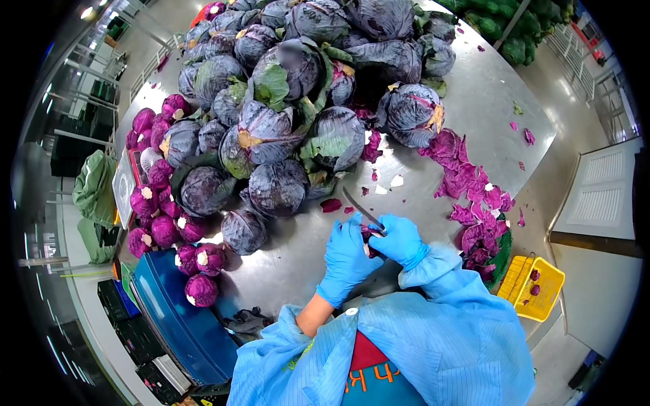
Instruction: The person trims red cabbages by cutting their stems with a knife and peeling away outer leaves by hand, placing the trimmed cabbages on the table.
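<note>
Both my hands wear blue gloves and meet low over the steel table (298, 247). In my left hand (345, 257) is a small purple cabbage (369, 233), mostly hidden between the gloves. My right hand (401, 240) is closed round a knife (360, 206), whose curved blade points up and to the left. Beyond the blade lie red and white leaf scraps (330, 205). A heap of dark, untrimmed cabbages (277, 187) rises past my hands.
Trimmed purple cabbages (202, 290) sit along the left edge, above a blue bin (179, 318). Peeled leaves (467, 183) trail down the right side. A yellow basket (542, 298) stands beyond the right edge. Green produce (521, 34) is at upper right.
</note>
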A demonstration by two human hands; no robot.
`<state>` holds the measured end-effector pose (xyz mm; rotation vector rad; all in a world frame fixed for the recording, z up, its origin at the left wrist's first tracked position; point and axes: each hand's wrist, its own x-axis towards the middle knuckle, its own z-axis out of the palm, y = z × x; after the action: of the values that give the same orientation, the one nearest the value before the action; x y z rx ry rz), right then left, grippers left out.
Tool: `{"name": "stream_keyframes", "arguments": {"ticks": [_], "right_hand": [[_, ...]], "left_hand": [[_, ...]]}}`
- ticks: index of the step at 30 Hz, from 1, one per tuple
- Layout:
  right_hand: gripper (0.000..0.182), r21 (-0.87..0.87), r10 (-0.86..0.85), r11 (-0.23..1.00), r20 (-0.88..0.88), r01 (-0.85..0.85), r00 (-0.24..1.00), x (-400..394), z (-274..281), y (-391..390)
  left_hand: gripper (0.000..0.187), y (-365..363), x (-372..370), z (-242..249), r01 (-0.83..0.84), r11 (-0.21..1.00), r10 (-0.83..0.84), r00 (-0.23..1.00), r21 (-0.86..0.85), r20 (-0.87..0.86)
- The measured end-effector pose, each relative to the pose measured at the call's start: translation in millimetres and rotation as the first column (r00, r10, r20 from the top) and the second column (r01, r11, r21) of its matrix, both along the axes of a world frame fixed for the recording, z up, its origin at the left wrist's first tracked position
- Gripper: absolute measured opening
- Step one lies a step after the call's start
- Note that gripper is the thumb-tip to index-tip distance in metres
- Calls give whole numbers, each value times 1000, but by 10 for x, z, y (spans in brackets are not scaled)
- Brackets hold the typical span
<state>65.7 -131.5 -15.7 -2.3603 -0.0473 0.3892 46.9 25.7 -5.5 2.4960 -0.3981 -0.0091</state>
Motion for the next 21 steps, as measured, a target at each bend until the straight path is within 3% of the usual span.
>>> {"name": "stream_keyframes", "arguments": {"ticks": [2, 4, 6, 8, 9, 10, 12, 14, 16, 21], "right_hand": [[30, 38, -272, 962, 12, 271, 962, 37, -371, -286], [29, -139, -440, 885, 61, 445, 896, 155, -452, -891], [34, 97, -441, 896, 62, 434, 895, 62, -711, -1489], [47, -278, -342, 865, 280, 417, 897, 16, -242, -1432], [59, -242, -339, 872, 330, 426, 881, -10, -201, -1358], [54, -160, -342, 888, 398, 432, 851, -65, -170, -1241], [50, -155, -179, 955, 379, 253, 908, -146, -215, -876], [44, 234, -92, 969, 36, 81, 995, -216, -93, -398], [47, 558, -12, 827, -101, 67, 995, -267, -122, -33], [46, 658, 235, 752, -315, 33, 920, 40, -207, 76]], "left_hand": [[86, 132, -78, 97, 30, 999, -31, 998, -17, -62], [93, 330, -147, 131, 63, 995, -72, 991, -83, -112], [97, 530, -256, 79, 68, 977, -102, 982, -203, -162], [96, 646, -320, 48, 81, 971, -116, 983, -225, -143], [95, 662, -293, 43, 100, 968, -129, 985, -231, -117], [95, 661, -282, 39, 118, 964, -143, 985, -237, -93], [96, 632, -254, -6, 104, 968, -136, 983, -230, -126], [98, 624, -220, -29, 98, 972, -132, 979, -212, -155], [100, 560, -196, -11, 9, 961, -58, 984, -275, -171], [103, 555, -148, 33, -60, 978, 1, 960, -201, -282]]}}
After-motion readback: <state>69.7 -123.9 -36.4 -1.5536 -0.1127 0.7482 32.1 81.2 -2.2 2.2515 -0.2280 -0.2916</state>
